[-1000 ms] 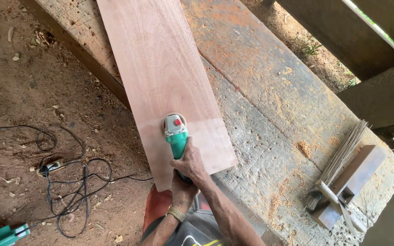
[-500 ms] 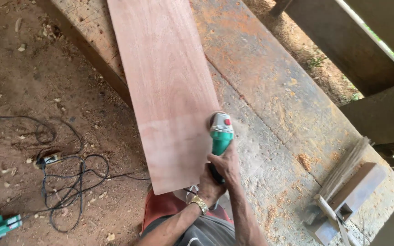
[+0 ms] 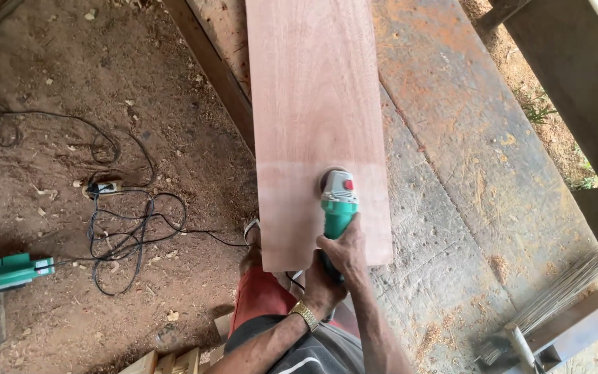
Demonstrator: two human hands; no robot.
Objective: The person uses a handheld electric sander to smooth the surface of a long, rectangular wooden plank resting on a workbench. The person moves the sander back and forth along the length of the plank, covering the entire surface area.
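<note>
Sander [image 3: 338,197] now sits back on the reddish board [image 3: 316,104], in from its right edge. Both hands, right hand [image 3: 344,251] and left hand [image 3: 321,289], grip its green body, so sanding goes on.

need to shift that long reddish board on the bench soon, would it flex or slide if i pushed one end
The board looks thin and long, so it would probably flex a little when lifted by one end. It lies flat on the rough, dusty workbench, so it may slide fairly easily on the sawdust. Its near end overhangs the bench edge, so pressing there might tip it.
</note>
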